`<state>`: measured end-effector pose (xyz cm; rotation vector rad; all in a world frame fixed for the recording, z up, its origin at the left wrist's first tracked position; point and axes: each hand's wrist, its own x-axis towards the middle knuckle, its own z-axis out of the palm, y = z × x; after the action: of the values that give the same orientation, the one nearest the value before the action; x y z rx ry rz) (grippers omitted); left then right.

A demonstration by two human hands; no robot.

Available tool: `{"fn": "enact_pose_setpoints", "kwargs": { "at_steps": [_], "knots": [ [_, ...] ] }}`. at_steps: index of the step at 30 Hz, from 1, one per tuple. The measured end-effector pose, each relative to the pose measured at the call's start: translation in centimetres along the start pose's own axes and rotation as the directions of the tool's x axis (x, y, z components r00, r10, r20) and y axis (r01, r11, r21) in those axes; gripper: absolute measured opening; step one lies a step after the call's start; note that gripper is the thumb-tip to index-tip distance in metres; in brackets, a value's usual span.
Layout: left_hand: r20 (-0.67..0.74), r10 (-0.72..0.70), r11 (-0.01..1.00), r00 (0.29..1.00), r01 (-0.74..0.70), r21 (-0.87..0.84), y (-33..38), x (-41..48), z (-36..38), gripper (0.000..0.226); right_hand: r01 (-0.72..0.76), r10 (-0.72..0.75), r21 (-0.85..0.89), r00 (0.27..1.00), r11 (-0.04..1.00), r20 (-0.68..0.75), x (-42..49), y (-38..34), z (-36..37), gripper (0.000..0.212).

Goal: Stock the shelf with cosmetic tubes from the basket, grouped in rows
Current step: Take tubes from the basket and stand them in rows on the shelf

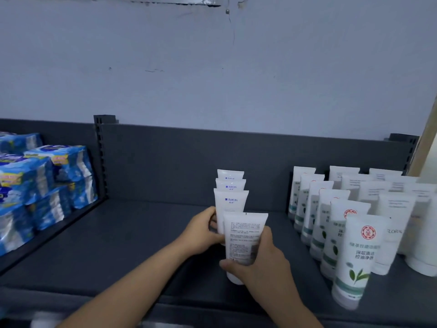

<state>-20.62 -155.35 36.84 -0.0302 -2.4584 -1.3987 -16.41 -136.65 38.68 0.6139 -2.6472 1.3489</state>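
Dark shelf (142,233) — right hand (260,263) grips front tube (244,235); left hand (201,230) holds tube behind (230,202).

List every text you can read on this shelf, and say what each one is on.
"MANTING": third middle-row tube and the second tube behind it.
"控油净透": front green-leaf tube; the lines above it are blurred.
"LOR": partial letters on a white tube at right.
Unreadable: small print on the held tube in the right hand; print on the blue packs.
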Motion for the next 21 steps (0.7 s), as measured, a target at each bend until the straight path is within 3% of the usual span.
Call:
{"fn": "enact_pose_setpoints", "kwargs": {
  "at_steps": [3, 7, 14, 16, 21],
  "knots": [
    [0.003, -0.006, 1.0, 1.0, 0.006, 0.02, 0.0, 0.0, -1.1, 0.043, 0.006, -0.006, 0.001, 1.0, 1.0, 0.015, 0.5, -0.5, 1.0, 0.064],
    [-0.075, -0.042, 0.998, 0.996, 0.045, 0.033, -0.9, -0.4, -3.5, 0.057, 0.004, -0.004, -0.008, 1.0, 1.0, -0.001, 1.6, -1.0, 2.3, 0.06],
    [-0.262, -0.061, 0.994, 0.963, 0.081, 0.067, -1.6, -3.9, -7.0, 0.033, -0.017, 0.017, -0.019, 0.999, 1.0, -0.032, 2.3, -1.3, 3.4, 0.057],
    [-0.252, -0.062, 0.992, 0.966, 0.087, 0.089, -0.7, -5.1, -6.8, 0.035, -0.022, 0.022, -0.017, 1.0, 1.0, -0.02, 2.2, -1.3, 3.2, 0.059],
    [-0.061, -0.048, 0.999, 0.997, 0.047, -0.011, 2.4, -7.3, -3.7, 0.05, -0.011, 0.011, -0.042, 1.0, 0.999, 0.004, 0.9, -1.3, 3.1, 0.072]
  ]
}}
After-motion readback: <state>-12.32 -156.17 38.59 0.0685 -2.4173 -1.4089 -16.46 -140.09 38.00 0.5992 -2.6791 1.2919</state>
